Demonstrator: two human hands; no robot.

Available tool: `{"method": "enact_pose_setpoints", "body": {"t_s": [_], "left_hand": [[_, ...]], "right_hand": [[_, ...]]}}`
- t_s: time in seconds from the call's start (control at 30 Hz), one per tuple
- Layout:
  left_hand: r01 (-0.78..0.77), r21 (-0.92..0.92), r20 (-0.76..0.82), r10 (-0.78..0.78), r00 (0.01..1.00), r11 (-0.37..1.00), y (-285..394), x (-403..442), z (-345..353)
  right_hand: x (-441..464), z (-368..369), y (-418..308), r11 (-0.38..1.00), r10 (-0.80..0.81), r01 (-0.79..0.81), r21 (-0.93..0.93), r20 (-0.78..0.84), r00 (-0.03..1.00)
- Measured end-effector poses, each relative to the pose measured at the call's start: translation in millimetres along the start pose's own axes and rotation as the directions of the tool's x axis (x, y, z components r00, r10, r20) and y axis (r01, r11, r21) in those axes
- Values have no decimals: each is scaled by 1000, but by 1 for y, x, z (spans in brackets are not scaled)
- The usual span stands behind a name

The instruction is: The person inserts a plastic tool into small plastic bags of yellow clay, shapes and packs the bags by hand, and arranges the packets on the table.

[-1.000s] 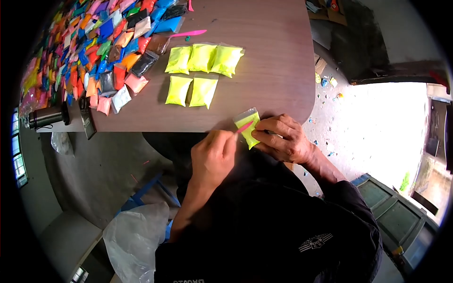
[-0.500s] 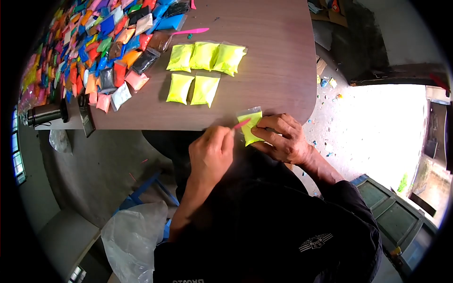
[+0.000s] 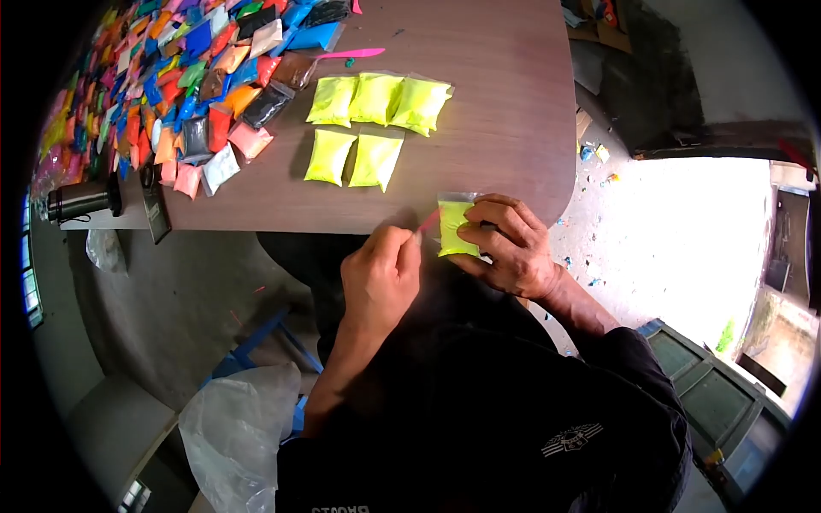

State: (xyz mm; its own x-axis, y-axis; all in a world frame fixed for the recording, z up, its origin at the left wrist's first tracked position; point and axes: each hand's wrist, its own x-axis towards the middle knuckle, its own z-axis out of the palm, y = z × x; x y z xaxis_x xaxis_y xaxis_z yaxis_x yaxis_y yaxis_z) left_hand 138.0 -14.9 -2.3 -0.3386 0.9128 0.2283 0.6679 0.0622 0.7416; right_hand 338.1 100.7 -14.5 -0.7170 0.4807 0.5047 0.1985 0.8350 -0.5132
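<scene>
My right hand (image 3: 513,248) is closed on a small clear bag of neon-yellow clay-like stuff (image 3: 456,229), fingers on its face and thumb below. Closed around a thin pinkish-red plastic stick (image 3: 429,222), my left hand (image 3: 382,269) is just left of that bag. The stick's tip reaches the bag's left edge; I cannot tell whether it is inside or behind. Both hands are at the table's front edge, over my lap. Beyond them, several similar yellow bags (image 3: 375,158) lie in two rows on the brown table (image 3: 500,111).
Many colourful small bags (image 3: 197,85) are heaped at the table's left. A pink plastic knife (image 3: 355,54) lies near them. A dark flask (image 3: 84,203) and a flat dark tool (image 3: 156,209) are at the left edge. A clear plastic bag (image 3: 239,427) hangs lower left.
The yellow bag in my right hand has turned straighter and faces me more squarely. The stick's tip has gone from across the bag's front to its left edge.
</scene>
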Motion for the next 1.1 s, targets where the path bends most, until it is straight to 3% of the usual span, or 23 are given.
{"method": "enact_pose_setpoints", "body": {"t_s": [0.27, 0.43, 0.57, 0.73, 0.8, 1.0, 1.1], "left_hand": [[40, -172, 50, -31, 998, 984, 14, -10, -7], [2, -14, 13, -2, 1000, 1000, -3, -4, -3], [4, -62, -30, -5, 1000, 998, -3, 2, -10], [3, -178, 11, -1, 1000, 984, 13, -1, -11], [33, -168, 48, -25, 999, 985, 9, -5, -6], [-35, 57, -89, 40, 995, 998, -14, -1, -5], [-23, -33, -82, 20, 996, 999, -3, -3, -10]], "right_hand": [[5, -5, -3, 999, 18, -19, 32, 30, 999], [3, -6, 1, 1000, -12, 12, -7, 46, 999], [4, -5, 1, 999, -18, 20, -41, 50, 999], [10, -5, -4, 994, 83, -80, -76, 49, 995], [11, -5, -4, 994, 80, -76, -82, 51, 995], [7, -3, -2, 993, 81, -76, -86, 61, 995], [7, -2, -2, 993, 77, -72, -91, 49, 996]]}}
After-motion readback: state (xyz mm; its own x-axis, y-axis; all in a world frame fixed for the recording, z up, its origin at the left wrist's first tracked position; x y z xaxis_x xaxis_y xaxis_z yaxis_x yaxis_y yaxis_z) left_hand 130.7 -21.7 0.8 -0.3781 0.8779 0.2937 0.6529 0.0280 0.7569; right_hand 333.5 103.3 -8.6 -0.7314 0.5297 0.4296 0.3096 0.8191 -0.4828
